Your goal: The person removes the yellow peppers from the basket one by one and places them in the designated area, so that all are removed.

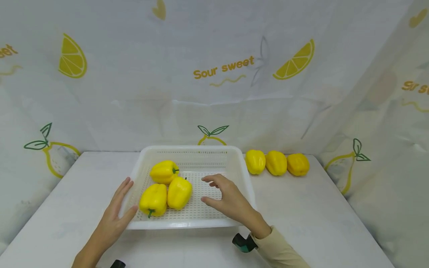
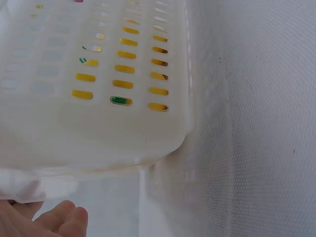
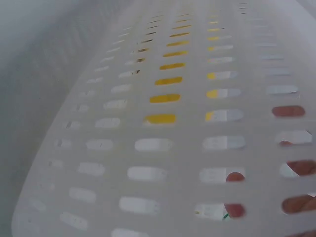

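Three yellow bell peppers lie together in the left half of a white slotted plastic basket: one pepper at the back, one pepper in front with its green stem toward me, and one pepper beside them. My left hand rests at the basket's left rim, fingers straight and thumb spread. Over the right half of the basket is my right hand, thumb and fingers apart with nothing between them. In the left wrist view the left fingertips show below the basket's rim.
Three more yellow bell peppers stand in a row right of the basket: a near one, a middle one and a far-right one. A white table carries everything. White lemon-printed cloth hangs behind and at the sides.
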Motion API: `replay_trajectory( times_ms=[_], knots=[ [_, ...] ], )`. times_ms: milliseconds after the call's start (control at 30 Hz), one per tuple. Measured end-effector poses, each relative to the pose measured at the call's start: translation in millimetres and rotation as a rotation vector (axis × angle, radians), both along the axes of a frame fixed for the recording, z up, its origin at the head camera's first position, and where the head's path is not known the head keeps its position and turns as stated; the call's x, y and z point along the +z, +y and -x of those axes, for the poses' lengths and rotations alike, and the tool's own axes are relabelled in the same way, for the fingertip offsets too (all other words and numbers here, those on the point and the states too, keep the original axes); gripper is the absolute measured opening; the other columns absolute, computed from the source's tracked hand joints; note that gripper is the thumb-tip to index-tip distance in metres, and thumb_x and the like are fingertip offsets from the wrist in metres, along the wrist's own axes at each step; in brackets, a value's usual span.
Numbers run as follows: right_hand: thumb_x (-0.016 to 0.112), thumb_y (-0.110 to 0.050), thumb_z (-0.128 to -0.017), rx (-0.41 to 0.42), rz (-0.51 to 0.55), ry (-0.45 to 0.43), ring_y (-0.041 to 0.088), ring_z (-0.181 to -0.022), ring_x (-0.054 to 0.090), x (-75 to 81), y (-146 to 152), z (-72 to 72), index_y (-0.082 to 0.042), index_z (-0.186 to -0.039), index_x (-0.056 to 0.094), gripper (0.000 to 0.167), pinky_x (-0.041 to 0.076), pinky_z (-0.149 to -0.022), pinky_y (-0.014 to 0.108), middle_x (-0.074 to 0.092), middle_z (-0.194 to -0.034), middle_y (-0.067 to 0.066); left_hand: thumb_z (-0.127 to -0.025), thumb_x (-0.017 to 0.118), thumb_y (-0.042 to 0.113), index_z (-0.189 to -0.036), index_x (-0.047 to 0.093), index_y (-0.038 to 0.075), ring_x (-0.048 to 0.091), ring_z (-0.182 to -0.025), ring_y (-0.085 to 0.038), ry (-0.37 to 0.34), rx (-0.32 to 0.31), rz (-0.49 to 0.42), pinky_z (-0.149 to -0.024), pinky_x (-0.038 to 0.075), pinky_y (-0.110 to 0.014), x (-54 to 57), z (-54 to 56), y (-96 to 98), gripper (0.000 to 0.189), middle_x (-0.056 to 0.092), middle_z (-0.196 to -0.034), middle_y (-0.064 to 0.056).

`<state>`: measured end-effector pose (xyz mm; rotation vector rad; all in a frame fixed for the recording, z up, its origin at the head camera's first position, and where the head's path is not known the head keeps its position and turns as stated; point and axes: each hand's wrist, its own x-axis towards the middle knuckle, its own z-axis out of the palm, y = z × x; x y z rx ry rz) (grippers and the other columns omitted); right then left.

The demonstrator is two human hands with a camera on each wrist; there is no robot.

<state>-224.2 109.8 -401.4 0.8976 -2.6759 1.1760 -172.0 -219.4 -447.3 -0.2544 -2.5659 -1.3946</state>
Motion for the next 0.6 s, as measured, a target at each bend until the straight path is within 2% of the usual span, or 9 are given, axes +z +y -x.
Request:
replay_trajectory(
  times_ms=[67, 200, 433, 600],
  knots=[
    [0.077, -0.017, -0.085, 0.002, -0.007, -0.022, 0.023, -0.112, 0.063, 0.8, -3, -0.2, -0.01, -0.129, 0.058, 0.049, 0.054, -0.098, 0.042, 0.063, -0.13, 0.005, -0.096, 0.057, 0.012, -0.157, 0.024, 0.011, 0.004, -0.148, 0.006, 0.012, -0.001, 0.006, -0.125, 0.006, -0.051, 0.3, -0.3, -0.6, 0.069, 0.012, -0.167, -0.014],
    [0.077, -0.021, -0.086, 0.01, -0.027, -0.056, 0.026, -0.115, 0.062, 2.3, -10, -0.3, -0.012, -0.13, 0.058, 0.049, 0.053, -0.098, 0.041, 0.063, -0.129, 0.004, -0.097, 0.056, 0.011, -0.157, 0.025, 0.01, 0.004, -0.149, 0.003, 0.021, -0.005, 0.001, -0.126, 0.003, -0.035, 0.4, -0.4, -1.1, 0.068, 0.012, -0.167, -0.014],
    [0.076, -0.03, -0.087, 0.026, -0.131, -0.052, 0.023, -0.114, 0.061, -1.1, -20, 1.3, -0.013, -0.133, 0.057, 0.052, 0.054, -0.096, 0.039, 0.062, -0.129, 0.003, -0.096, 0.056, 0.012, -0.157, 0.025, 0.01, 0.004, -0.152, -0.004, 0.006, -0.006, -0.014, -0.122, 0.006, -0.059, 0.2, 0.3, -0.5, 0.068, 0.011, -0.167, -0.012],
    [0.074, -0.034, -0.089, 0.045, -0.183, -0.045, 0.023, -0.118, 0.061, -0.6, -26, -0.3, -0.012, -0.133, 0.057, 0.052, 0.053, -0.1, 0.039, 0.061, -0.133, 0.002, -0.096, 0.056, 0.012, -0.157, 0.025, 0.009, 0.004, -0.153, -0.009, 0.003, -0.01, -0.018, -0.12, 0.006, -0.06, 0.2, 0.2, 0.2, 0.068, 0.01, -0.167, -0.012]
  ],
)
